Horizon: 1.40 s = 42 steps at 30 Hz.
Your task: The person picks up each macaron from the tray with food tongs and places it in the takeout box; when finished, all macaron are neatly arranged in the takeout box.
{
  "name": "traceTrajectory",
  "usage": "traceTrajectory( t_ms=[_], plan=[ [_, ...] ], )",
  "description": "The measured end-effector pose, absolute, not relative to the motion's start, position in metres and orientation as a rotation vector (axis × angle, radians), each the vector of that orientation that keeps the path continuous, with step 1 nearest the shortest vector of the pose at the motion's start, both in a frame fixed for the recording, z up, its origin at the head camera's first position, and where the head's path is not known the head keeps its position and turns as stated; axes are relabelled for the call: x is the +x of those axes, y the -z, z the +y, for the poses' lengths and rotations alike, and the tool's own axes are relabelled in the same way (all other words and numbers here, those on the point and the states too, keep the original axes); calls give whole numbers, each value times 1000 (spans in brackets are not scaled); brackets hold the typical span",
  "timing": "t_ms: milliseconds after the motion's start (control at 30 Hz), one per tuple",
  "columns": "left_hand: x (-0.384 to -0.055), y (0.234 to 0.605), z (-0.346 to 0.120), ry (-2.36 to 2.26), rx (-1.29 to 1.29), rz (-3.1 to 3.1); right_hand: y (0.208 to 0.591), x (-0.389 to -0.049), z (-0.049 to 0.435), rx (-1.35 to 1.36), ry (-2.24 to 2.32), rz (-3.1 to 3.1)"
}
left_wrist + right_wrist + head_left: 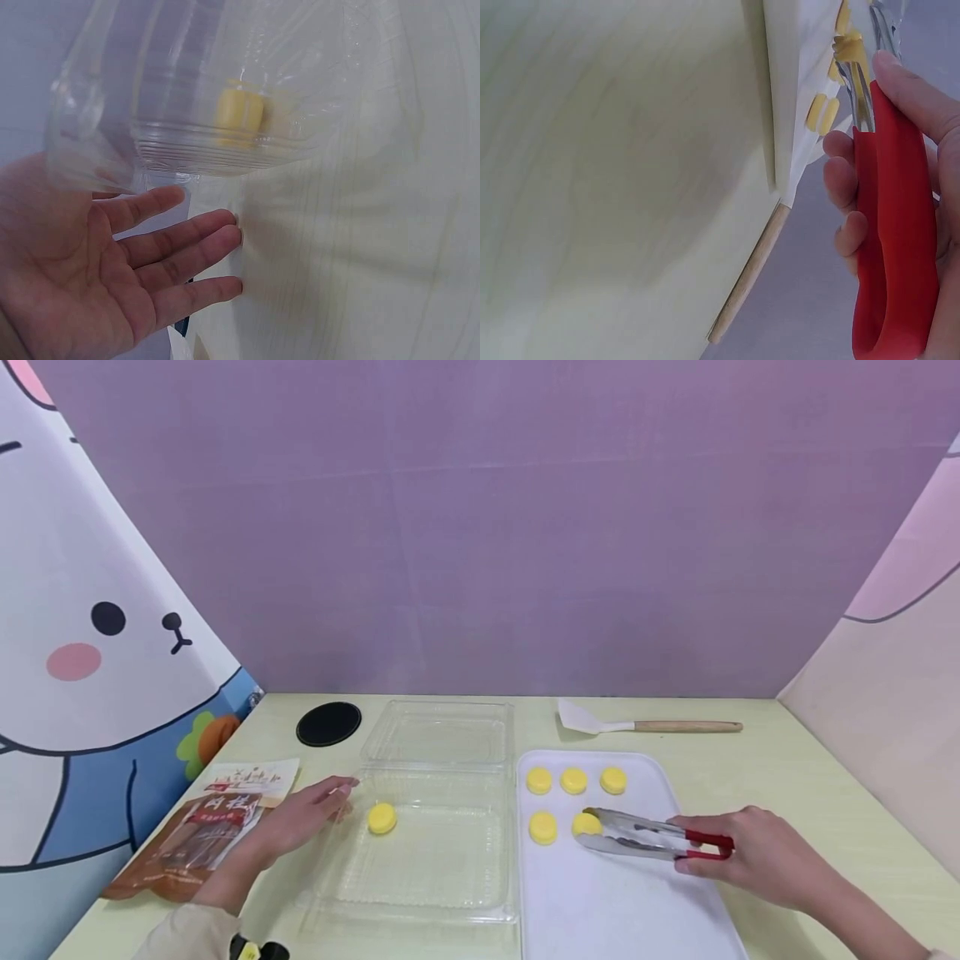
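My right hand [761, 852] grips the red handles of metal tongs [645, 833]. The tongs' tips straddle a yellow macaron [587, 824] on a white tray [622, 902]; whether both tips touch it I cannot tell. Several other macarons [573, 781] lie in rows on that tray. To its left stands a clear plastic container [420, 868] with its lid folded back, and one macaron [382, 818] sits inside near the left wall. Beside that wall is my left hand [303, 818], fingers extended, with fingertips near the table. In the left wrist view the container [97, 127] partly overlaps this hand.
Behind the tray lies a spatula [645, 725] with a white blade and wooden handle. A black disc [328, 724] is at the back left. A brown and white food packet [213, 818] lies left of my left forearm. A purple backdrop [480, 527] closes off the far side.
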<state>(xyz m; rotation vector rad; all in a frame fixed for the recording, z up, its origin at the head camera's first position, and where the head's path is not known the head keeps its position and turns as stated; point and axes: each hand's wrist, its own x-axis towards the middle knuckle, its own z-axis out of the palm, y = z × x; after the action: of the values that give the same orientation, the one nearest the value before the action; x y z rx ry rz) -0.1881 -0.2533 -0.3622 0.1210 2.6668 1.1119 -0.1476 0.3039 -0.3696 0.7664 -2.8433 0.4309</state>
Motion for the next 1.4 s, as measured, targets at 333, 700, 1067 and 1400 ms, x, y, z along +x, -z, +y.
traceTrajectory(
  t_ms=[333, 700, 1067, 1400],
  plan=[
    [-188, 362, -254, -1123, 137, 2662, 373, -145, 305, 781, -417, -2781],
    [-187, 361, -253, -1116, 131, 2662, 377, -147, 306, 819, -454, -2717],
    [-188, 359, -251, -1089, 116, 2673, 376, -149, 306, 803, -483, -2665],
    [-187, 360, -252, -1092, 119, 2668, 357, -151, 305, 678, -454, -2709]
  ],
)
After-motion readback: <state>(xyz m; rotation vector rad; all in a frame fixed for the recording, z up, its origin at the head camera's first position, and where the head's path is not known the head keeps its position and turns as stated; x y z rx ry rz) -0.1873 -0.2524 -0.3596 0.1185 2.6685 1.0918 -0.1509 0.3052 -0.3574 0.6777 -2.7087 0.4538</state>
